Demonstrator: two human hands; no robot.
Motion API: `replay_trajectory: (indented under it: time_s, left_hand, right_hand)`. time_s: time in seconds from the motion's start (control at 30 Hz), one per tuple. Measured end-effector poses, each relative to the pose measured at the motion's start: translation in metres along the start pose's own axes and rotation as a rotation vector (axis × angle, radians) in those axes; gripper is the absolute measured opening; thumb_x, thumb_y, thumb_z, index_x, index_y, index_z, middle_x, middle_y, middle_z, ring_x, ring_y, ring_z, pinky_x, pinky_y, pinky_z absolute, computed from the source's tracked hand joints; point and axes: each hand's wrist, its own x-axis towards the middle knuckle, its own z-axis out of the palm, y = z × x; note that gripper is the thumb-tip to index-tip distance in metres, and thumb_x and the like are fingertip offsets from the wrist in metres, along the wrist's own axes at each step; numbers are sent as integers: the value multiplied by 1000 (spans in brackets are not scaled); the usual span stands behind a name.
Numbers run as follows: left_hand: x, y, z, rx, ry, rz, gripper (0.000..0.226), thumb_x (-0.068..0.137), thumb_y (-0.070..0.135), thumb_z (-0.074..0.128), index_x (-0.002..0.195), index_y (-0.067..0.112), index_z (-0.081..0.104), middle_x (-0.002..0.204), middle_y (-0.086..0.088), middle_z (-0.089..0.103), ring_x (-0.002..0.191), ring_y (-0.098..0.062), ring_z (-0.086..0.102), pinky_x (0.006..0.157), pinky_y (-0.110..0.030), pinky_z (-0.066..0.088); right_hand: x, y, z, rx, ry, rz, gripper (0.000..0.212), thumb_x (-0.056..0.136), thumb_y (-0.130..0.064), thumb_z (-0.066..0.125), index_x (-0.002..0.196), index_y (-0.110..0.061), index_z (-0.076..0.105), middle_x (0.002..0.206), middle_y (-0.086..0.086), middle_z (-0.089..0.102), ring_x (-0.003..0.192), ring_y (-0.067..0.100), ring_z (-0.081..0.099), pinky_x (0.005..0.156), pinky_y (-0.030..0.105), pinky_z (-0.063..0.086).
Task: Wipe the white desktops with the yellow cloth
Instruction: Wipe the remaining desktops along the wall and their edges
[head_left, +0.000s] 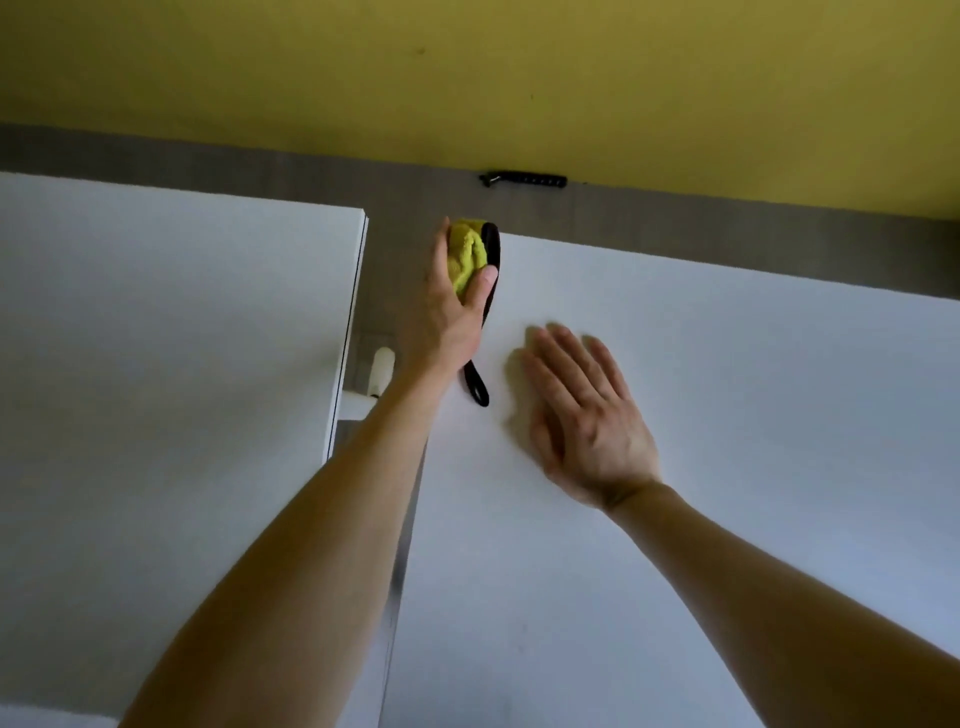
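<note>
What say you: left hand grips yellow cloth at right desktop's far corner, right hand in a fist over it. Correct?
No fist: head view shows the right hand open, fingers straight, over the right desktop. The left hand does grip the yellow cloth at its far corner.

Yellow wall (467, 78) above a grey floor (208, 156).
A black strip (522, 180) lies at the wall's foot; a white rounded leg (382, 369) stands on the floor.

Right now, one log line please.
left hand: grips yellow cloth at far left corner of right desktop | right hand: fingers straight, on or just over it
</note>
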Motion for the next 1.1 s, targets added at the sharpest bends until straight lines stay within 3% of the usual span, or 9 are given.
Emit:
replay_trajectory:
  time_s: [0.13, 0.3, 0.47, 0.57, 0.67, 0.77, 0.9, 1.0, 1.1]
  left_hand:
    - [-4, -12, 3, 8, 28, -58, 66, 110, 47, 57, 167, 22, 33, 144, -7, 64, 117, -25, 64, 80, -20, 40]
    - [-3, -10, 4, -44, 19, -66, 67, 109, 47, 58, 166, 21, 36, 140, -5, 64, 112, -22, 62, 87, -28, 46]
    - [-31, -29, -2, -80, 54, -69, 55, 107, 52, 57, 152, 21, 50, 124, -5, 72, 104, -27, 69, 90, -43, 59]
    - [-54, -36, -5, -44, 51, -35, 49, 109, 50, 56, 147, 20, 52, 112, -4, 73, 95, -26, 69, 83, -41, 59]
    - [-31, -16, -2, 62, 22, -53, 52, 112, 49, 52, 155, 22, 44, 118, 2, 67, 92, -19, 60, 67, -24, 49]
    - [4, -2, 1, -14, -32, -95, 60, 112, 46, 53, 163, 21, 36, 133, -3, 66, 104, -21, 62, 77, -23, 43]
    - [-59, -29, -13, -43, -14, -76, 49, 110, 46, 57, 152, 22, 47, 118, 3, 69, 98, -20, 66, 76, -30, 50]
    - [-118, -50, -27, -30, -36, -72, 42, 108, 52, 56, 141, 26, 51, 117, 1, 72, 103, -26, 69, 85, -38, 54]
    - [-73, -31, -17, -30, -35, -63, 49, 107, 52, 55, 144, 21, 50, 115, 5, 66, 99, -23, 68, 82, -32, 53]
  right_hand:
    - [0, 1, -2, -70, -4, 92, 71, 100, -40, 56, 164, -14, 45, 176, 17, 30, 166, 35, 19, 131, 64, 17]
    - [-2, -2, -2, -103, 16, 131, 79, 105, -59, 51, 168, -14, 38, 178, 17, 24, 168, 32, 14, 133, 62, 13]
    - [-10, -8, -1, -132, -26, 127, 86, 104, -70, 48, 171, -18, 33, 179, 17, 18, 169, 31, 9, 133, 62, 12]
    - [-6, -6, -1, -104, -3, 135, 87, 103, -70, 52, 170, -17, 35, 178, 18, 20, 168, 32, 11, 133, 63, 13]
    - [-3, -4, 1, -115, 5, 145, 88, 102, -70, 55, 169, -17, 35, 178, 17, 21, 168, 31, 12, 133, 62, 13]
    - [-3, -4, 0, -121, 0, 147, 89, 102, -71, 56, 170, -18, 34, 179, 16, 20, 168, 31, 11, 134, 62, 11]
    - [-5, -6, -1, -120, -3, 140, 90, 102, -73, 52, 170, -17, 34, 179, 18, 20, 168, 32, 11, 133, 62, 12]
    - [-5, -8, -2, -121, -7, 144, 90, 102, -74, 48, 170, -17, 33, 179, 18, 19, 168, 32, 11, 133, 62, 12]
    - [-3, -7, -1, -118, -8, 150, 90, 101, -74, 49, 170, -17, 34, 179, 18, 20, 168, 32, 11, 134, 61, 11]
